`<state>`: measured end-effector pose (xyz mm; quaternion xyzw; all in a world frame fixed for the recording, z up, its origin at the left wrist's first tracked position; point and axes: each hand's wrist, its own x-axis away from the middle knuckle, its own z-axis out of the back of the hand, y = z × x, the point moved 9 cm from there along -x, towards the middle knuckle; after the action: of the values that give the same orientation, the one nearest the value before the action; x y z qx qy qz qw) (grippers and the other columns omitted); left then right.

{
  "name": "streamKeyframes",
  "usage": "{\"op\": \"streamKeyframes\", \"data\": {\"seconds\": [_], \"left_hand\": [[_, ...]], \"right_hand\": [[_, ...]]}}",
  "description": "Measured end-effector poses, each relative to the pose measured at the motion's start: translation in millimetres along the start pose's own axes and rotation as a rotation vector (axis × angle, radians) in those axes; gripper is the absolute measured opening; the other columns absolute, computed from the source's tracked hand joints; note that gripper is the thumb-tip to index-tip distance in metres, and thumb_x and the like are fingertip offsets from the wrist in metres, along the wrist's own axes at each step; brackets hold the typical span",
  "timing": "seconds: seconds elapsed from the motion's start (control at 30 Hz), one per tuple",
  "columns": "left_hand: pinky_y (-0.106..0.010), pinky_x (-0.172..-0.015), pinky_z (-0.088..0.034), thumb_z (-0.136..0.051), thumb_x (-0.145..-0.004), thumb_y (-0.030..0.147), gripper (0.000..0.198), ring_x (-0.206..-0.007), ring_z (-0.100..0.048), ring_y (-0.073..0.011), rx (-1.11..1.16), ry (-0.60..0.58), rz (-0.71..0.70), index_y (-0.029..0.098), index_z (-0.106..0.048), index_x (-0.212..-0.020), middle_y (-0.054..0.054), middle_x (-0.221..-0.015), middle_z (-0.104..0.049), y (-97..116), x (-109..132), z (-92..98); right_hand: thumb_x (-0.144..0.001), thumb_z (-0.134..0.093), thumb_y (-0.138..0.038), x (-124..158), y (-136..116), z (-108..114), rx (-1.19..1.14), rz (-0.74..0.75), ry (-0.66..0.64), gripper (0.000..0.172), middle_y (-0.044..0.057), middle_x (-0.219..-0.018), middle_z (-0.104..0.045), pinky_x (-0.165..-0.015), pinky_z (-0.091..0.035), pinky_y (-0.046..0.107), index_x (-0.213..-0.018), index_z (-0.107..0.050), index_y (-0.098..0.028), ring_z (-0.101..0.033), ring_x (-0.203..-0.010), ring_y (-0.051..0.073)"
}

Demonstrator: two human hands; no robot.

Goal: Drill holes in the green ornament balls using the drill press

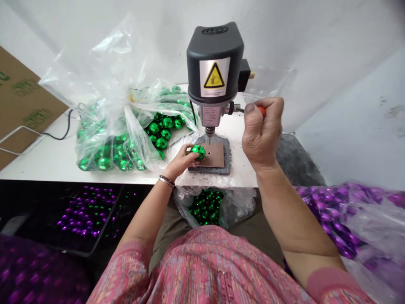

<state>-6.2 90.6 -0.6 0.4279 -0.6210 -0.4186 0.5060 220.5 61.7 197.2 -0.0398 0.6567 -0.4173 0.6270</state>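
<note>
A small bench drill (215, 63) with a black head and yellow warning label stands on the white table (57, 162). My left hand (179, 161) is shut on a shiny green bauble (198, 152), holding it just over a brown pad (215, 155) on the drill's grey base (210, 170). The bauble sits near the drill bit (208, 136) and below its tip, with a small gap between them. My right hand (261, 133) is raised in a fist around an orange-handled lever (261, 111) at the drill's right side, and most of the handle is hidden by my fingers.
A clear plastic bag of green baubles (126, 139) fills the table's left side. Another bag of green baubles (205, 207) sits at my lap. A black tray of purple baubles (85, 211) lies lower left, purple baubles in plastic (344, 219) lie right, and dark drilling debris (243, 157) dots the table.
</note>
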Motion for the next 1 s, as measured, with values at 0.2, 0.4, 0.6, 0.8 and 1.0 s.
{"op": "streamKeyframes", "data": {"seconds": [0.2,0.4,0.6,0.8,1.0], "left_hand": [[-0.021,-0.056,-0.048,-0.064,-0.082,0.024,0.045,-0.061,-0.061,-0.0105,-0.387,-0.003,-0.077,0.015,-0.052,-0.125,0.002,-0.073,-0.062,14.6,-7.1,-18.2],[-0.023,-0.061,-0.049,-0.062,-0.085,0.028,0.051,-0.062,-0.059,-0.0109,-0.727,0.024,-0.117,0.016,-0.055,-0.134,0.0,-0.08,-0.067,24.2,-10.4,-28.3],[-0.031,-0.094,-0.05,-0.071,-0.08,0.028,0.063,-0.102,-0.066,-0.0213,-1.013,0.056,-0.227,0.013,-0.056,-0.139,-0.01,-0.117,-0.071,41.5,-13.1,-44.3],[-0.032,-0.098,-0.05,-0.075,-0.076,0.023,0.067,-0.109,-0.066,-0.0232,-0.983,0.056,-0.251,0.011,-0.057,-0.139,-0.011,-0.12,-0.072,41.5,-16.9,-53.2],[-0.029,-0.095,-0.051,-0.077,-0.073,0.02,0.072,-0.103,-0.067,-0.0199,-0.858,0.077,-0.221,0.008,-0.055,-0.141,-0.01,-0.118,-0.072,33.6,-20.7,-48.2]], "right_hand": [[-0.099,-0.041,-0.047,0.4,1.2,-2.5,0.007,-0.011,-0.035,0.026,0.0,-0.085,-0.056,-0.074,-0.052,0.025,-0.096,-0.048,-0.023,-0.059,-0.083,0.01],[-0.101,-0.038,-0.047,-24.1,3.7,-10.6,0.076,-0.067,-0.074,0.026,-0.002,-0.075,-0.052,-0.075,-0.049,0.025,-0.092,-0.044,-0.023,-0.058,-0.077,0.009],[-0.097,-0.048,-0.039,-44.5,-6.7,-8.6,0.123,-0.105,-0.05,0.028,-0.004,-0.066,-0.046,-0.069,-0.044,0.022,-0.078,-0.033,-0.024,-0.051,-0.065,0.008],[-0.094,-0.049,-0.035,-41.7,-14.3,-4.0,-0.002,-0.06,-0.004,0.028,-0.005,-0.064,-0.041,-0.066,-0.045,0.023,-0.076,-0.03,-0.025,-0.045,-0.059,0.009],[-0.095,-0.05,-0.04,-30.3,-11.9,-1.1,0.008,-0.047,-0.004,0.028,-0.006,-0.065,-0.039,-0.066,-0.042,0.023,-0.078,-0.035,-0.023,-0.04,-0.059,0.007]]}}
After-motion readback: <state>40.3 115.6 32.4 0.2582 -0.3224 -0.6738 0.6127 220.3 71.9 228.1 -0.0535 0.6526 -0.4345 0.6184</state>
